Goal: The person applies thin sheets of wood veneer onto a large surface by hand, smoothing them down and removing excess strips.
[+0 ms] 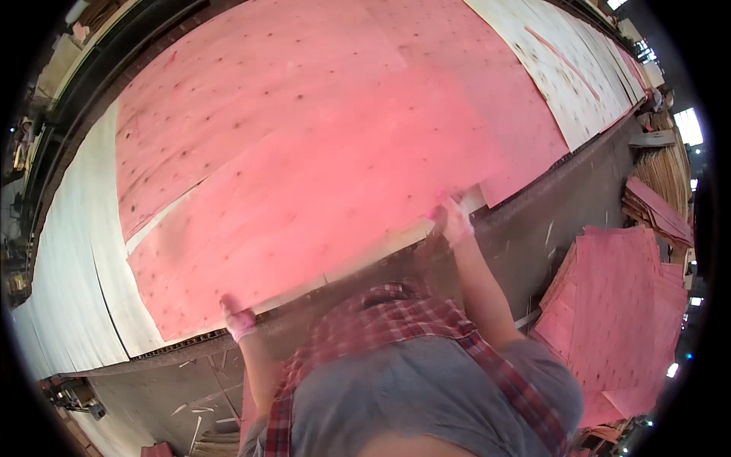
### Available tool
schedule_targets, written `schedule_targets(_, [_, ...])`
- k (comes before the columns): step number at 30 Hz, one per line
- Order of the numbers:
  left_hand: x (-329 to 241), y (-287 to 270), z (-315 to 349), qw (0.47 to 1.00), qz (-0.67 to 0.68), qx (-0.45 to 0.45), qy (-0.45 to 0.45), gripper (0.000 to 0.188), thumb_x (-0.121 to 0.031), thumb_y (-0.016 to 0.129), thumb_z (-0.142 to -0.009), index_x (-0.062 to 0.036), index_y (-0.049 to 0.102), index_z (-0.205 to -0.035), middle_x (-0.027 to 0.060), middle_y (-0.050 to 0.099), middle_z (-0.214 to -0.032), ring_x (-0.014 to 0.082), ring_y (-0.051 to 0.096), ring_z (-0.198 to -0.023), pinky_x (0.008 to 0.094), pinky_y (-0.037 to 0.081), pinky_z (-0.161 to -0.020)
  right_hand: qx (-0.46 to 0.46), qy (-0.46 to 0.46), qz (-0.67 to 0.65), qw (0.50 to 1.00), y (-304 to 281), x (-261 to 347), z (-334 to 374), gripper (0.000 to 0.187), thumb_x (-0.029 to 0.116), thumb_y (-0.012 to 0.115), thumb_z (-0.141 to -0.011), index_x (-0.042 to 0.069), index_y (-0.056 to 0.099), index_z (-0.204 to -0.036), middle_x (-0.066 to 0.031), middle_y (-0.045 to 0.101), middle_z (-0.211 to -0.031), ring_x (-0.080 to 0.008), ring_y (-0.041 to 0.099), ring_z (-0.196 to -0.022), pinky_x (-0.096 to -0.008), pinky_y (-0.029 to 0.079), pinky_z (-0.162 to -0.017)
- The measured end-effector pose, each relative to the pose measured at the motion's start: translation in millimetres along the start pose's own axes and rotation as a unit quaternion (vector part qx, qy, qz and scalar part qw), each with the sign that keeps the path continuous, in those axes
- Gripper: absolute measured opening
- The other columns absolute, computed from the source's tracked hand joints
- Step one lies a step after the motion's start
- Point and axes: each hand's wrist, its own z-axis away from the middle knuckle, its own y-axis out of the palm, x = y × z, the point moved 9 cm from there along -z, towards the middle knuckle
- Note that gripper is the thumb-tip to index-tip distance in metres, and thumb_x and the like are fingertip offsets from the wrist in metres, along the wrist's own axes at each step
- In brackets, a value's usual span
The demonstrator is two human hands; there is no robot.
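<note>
both hands grip pink veneer sheet (304, 206), long axis left-right.

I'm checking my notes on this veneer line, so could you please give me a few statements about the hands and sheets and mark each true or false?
1. Both hands grip the near edge of the pink veneer sheet. True: left hand, right hand.
2. The sheet is green. False: it is pink.
3. A stack of pink sheets lies to the person's right. True.
4. The pale sheets lie on top of the pink one. False: the pink sheet overlaps them.
</note>
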Motion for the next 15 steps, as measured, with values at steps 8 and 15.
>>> schedule_targets(8, [25.5,9.7,-6.9,0.991,-0.095,-0.023,-0.096,0.032,-0.032,0.051,-0.086,-0.0122,0.053,-0.111,0.0042,0.054,-0.113,0.0245,0.051,-0.104,0.0438,0.043,-0.088,-0.047,0.183,0.006,0.982,-14.4,-87.4,-56.1,0.035,0.031,0.063,-0.074,0.009,0.055,-0.099,-0.0053,0.054,-0.091,-0.0184,0.054,-0.070,-0.0283,0.049,-0.061])
schedule_targets(15, [18.2,35.0,-9.8,0.971,-0.176,-0.121,-0.103,0.031,-0.033,0.051,-0.086,-0.0153,0.054,-0.110,0.0009,0.056,-0.108,0.0198,0.053,-0.099,0.0363,0.046,-0.082,-0.085,0.270,0.092,0.955,-28.3,-106.7,-67.7,0.028,0.027,0.053,-0.081,0.021,0.051,-0.108,0.0010,0.054,-0.095,-0.0183,0.053,-0.073,-0.0354,0.049,-0.063])
